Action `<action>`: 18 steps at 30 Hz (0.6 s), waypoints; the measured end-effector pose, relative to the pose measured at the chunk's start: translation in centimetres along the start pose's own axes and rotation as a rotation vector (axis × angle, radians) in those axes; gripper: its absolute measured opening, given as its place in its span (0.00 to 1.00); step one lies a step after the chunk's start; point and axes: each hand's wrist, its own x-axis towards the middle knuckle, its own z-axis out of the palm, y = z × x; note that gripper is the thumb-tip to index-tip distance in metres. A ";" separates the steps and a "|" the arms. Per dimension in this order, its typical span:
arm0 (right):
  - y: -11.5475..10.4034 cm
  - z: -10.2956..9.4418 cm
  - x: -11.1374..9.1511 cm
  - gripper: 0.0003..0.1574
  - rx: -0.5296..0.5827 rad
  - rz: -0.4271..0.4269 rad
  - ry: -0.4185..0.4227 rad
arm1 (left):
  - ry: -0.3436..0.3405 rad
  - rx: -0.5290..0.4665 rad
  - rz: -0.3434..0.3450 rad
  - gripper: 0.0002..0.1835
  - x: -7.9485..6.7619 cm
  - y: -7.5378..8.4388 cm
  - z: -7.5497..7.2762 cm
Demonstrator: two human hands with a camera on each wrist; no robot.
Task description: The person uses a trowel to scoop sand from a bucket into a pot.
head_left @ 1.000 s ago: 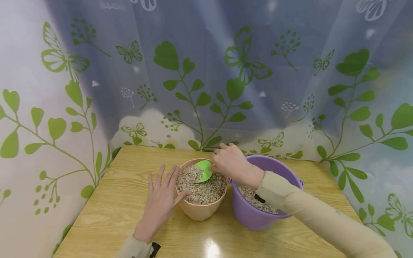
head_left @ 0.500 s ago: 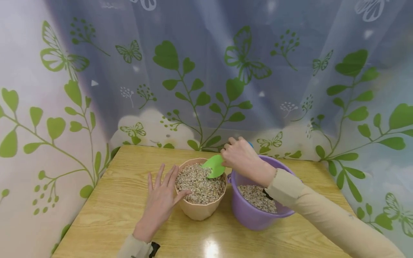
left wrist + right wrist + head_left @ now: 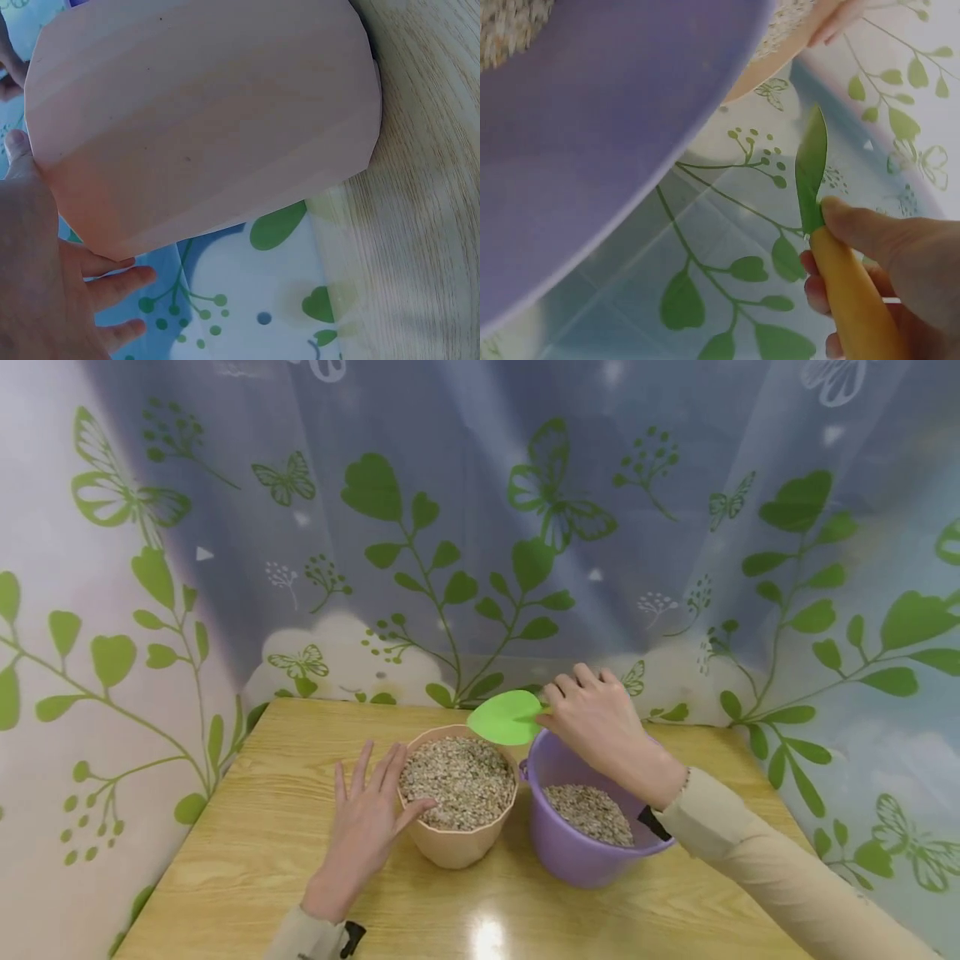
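Note:
My right hand (image 3: 600,720) grips a small toy trowel (image 3: 504,718) over the purple bucket (image 3: 570,867). In the right wrist view its yellow handle (image 3: 859,300) lies within my curled fingers, thumb near the green blade. That blade is raised above the gap between pot and bucket. The peach faceted flowerpot (image 3: 453,850) holds pale gravel-like grains (image 3: 461,781) close to its rim. My left hand (image 3: 366,827) rests against the pot's left side with straight, spread fingers, the thumb over the rim. More grains (image 3: 588,814) lie low in the bucket.
Pot and bucket stand side by side on a wooden table (image 3: 262,827). A printed curtain (image 3: 450,527) with green leaves and butterflies hangs right behind the table's far edge and along both sides.
The trowel has come up out of the pot's grains and moved right, with my right hand rising over the bucket. My left hand stays at the pot. The head view has shifted slightly.

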 end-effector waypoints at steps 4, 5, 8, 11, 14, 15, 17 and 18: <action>0.8 -0.7 -2.1 0.25 0.092 0.118 -0.014 | 0.001 0.010 0.001 0.49 0.1 0.0 0.0; 1.0 -1.0 -2.7 0.24 0.107 0.143 -0.029 | 0.000 0.011 0.000 0.49 0.1 0.1 0.0; 1.7 -1.7 -4.5 0.23 0.134 0.202 -0.075 | -0.002 0.018 0.000 0.49 0.1 0.1 0.1; 2.4 -2.1 -6.4 0.24 0.133 0.226 -0.089 | -0.009 0.019 0.002 0.49 0.1 0.2 0.0; 3.1 -2.1 -8.3 0.24 0.123 0.220 -0.070 | -0.009 0.025 0.010 0.49 0.2 0.3 -0.1; 3.3 -2.0 -8.9 0.24 0.118 0.215 -0.063 | -0.006 0.030 0.016 0.49 0.2 0.3 -0.2; 3.6 -1.7 -10.0 0.24 0.105 0.202 -0.054 | 0.009 0.047 0.030 0.49 0.3 0.3 -0.4; 3.8 -1.5 -10.5 0.24 0.095 0.194 -0.054 | 0.017 0.056 0.036 0.48 0.4 0.3 -0.5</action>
